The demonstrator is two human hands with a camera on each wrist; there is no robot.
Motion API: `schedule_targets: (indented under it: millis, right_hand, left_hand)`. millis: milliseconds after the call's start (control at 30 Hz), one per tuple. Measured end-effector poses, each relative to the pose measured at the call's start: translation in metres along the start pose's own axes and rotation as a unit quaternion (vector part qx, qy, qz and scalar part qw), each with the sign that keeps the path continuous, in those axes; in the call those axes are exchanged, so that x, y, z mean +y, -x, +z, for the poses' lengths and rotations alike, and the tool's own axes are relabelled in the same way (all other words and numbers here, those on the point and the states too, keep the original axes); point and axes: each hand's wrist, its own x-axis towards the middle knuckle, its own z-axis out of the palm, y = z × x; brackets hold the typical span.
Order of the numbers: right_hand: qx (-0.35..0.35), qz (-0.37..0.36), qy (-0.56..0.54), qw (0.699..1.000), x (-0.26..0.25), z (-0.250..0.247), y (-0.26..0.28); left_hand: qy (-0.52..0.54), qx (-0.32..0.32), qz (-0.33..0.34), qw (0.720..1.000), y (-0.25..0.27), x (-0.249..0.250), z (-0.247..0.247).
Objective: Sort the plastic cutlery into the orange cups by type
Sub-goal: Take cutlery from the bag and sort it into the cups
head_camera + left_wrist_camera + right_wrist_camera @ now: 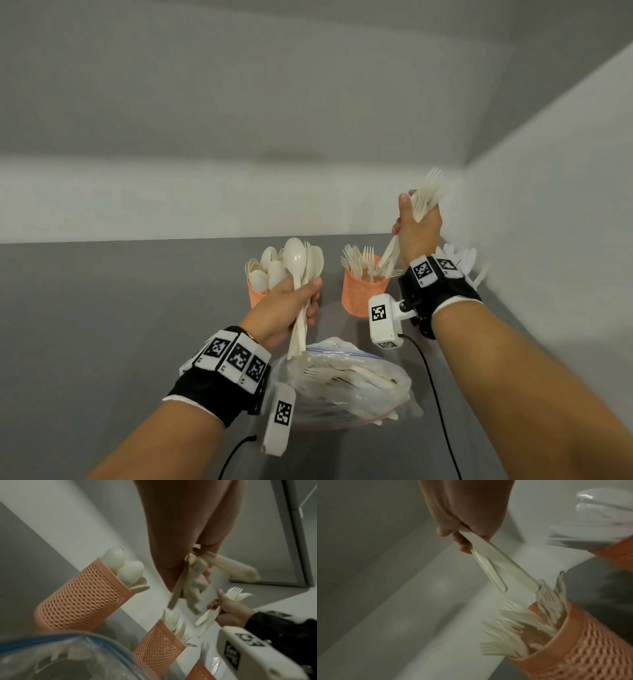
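Note:
My left hand (291, 305) grips a bunch of cream plastic spoons (297, 260), bowls up, in front of the left orange mesh cup (255, 296), which holds more spoons (120, 566). My right hand (416, 226) grips a bunch of forks (428, 195), tines up, their handles (496, 562) pointing down over the middle orange cup (361, 296) full of forks (518, 623). A third orange cup (618, 551) with white cutlery (459, 257) stands at the right by the wall, mostly hidden behind my right wrist.
A clear zip bag (346, 380) with more cutlery lies on the grey table (120, 325) just in front of me, between my forearms. White walls close the table off behind and to the right (548, 205). Black cables (435, 394) trail from my wrist cameras.

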Motion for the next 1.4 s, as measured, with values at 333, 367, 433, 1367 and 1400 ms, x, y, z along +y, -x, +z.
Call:
schedule_targets:
  millis: [333,367,433,1367,1400]
  right_hand:
    - [-0.044,0.042,0.058,0.996,0.068,0.015,-0.005]
    - [-0.053,0.056,0.056,0.995,0.071,0.013,-0.002]
    - [-0.058,0.065,0.039,0.995,0.075,0.011,-0.001]
    - [-0.387,-0.096,0.302,0.866,-0.039,0.027,0.061]
    - [-0.398,-0.094,0.320,0.854,-0.038,0.028,0.065]
  left_hand:
    - [0.057,-0.012,-0.013,0.998,-0.013,-0.003,-0.025]
    - [0.056,-0.012,-0.013,0.998,-0.014,-0.003,-0.026]
    - [0.058,-0.011,-0.009,0.998,-0.015,-0.004,-0.027]
    - [-0.084,0.062,0.056,0.993,-0.008,-0.006,0.022]
    - [-0.083,0.055,0.069,0.993,-0.007,-0.005,0.024]
